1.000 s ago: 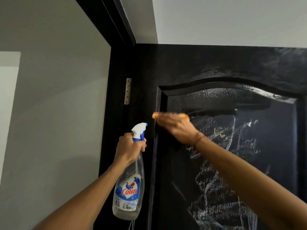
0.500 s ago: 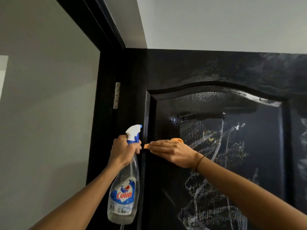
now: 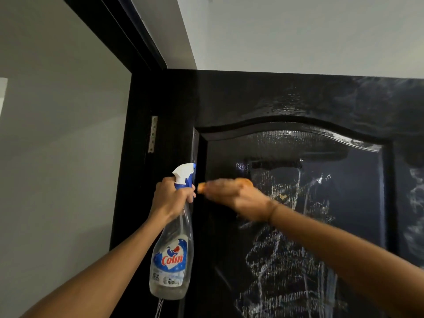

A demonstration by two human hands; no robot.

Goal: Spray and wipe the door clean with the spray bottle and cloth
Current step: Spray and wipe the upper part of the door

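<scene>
At far left a grey wall [image 3: 57,157] runs up to the black frame [image 3: 137,134], where a pale hinge [image 3: 153,134] shows in the gap beside the door [image 3: 263,97]. Just right of the frame, the left hand [image 3: 171,199] holds the bottle [image 3: 172,255] upright by its neck, fingers curled round it under the white and blue trigger head, nozzle towards the door; the clear body hangs below the fist. Next comes the right hand [image 3: 231,195], blurred, lying across the left edge of the recessed panel [image 3: 321,203] with an orange cloth [image 3: 244,181] under it, a bit of orange poking out at the fingertips too. Its fingers look laid fairly flat over the cloth, but through the blur I cannot tell whether they grip it or only press it. The step in hand seems to be wiping, not spraying: the top band of the panel shines wet and dark, while white streaks [image 3: 286,260] cover the panel from about hand height downward. The next move probably calls for firm strokes across and down into that streaked area, with a fresh spray if the marks drag. Further right, more pale smears [image 3: 415,203] sit on the door's right side, and a white ceiling [image 3: 298,31] spreads above. The bottle hangs very near the wiping hand, so a wide leftward stroke could knock it; the raised moulding round the panel may also trap residue.
</scene>
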